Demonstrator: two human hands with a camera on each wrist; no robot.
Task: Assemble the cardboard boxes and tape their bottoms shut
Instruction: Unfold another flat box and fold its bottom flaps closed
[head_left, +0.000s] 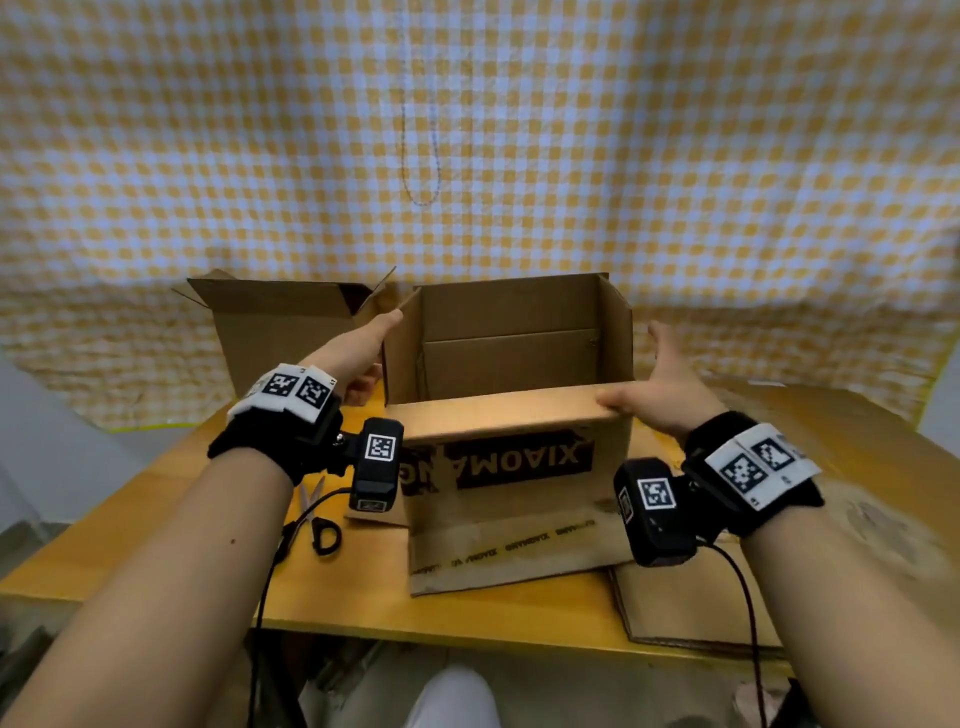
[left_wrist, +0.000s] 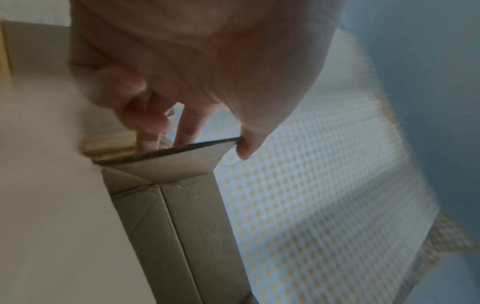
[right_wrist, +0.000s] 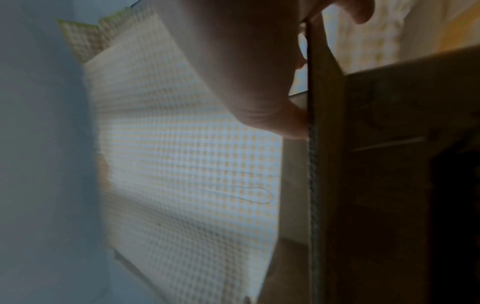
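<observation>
The wooden tabletop (head_left: 156, 525) ends in a front edge at 6 o'clock, and a flattened cardboard sheet (head_left: 691, 608) overhangs it at 5 o'clock. A checked yellow-and-white cloth (head_left: 519, 130) hangs behind, close against the far boxes. Scissors (head_left: 319, 525) lie at 8 o'clock of the near box, on open wood.

The cardboard box (head_left: 514, 488) stands at the centre of the tabletop, open upward, its brown front panel bearing a black printed band with upside-down lettering; its near top flap is folded inward and level, its lower front flap lies flat toward 6 o'clock. A second open box (head_left: 280, 332) stands at 10 o'clock, just beside it.

The left hand (head_left: 363, 358) is at 9 o'clock of the box, thumb and fingers pinching its left side flap. The right hand (head_left: 660, 384) is at 3 o'clock, thumb pressed on the near flap's corner, fingers spread along the right wall.
</observation>
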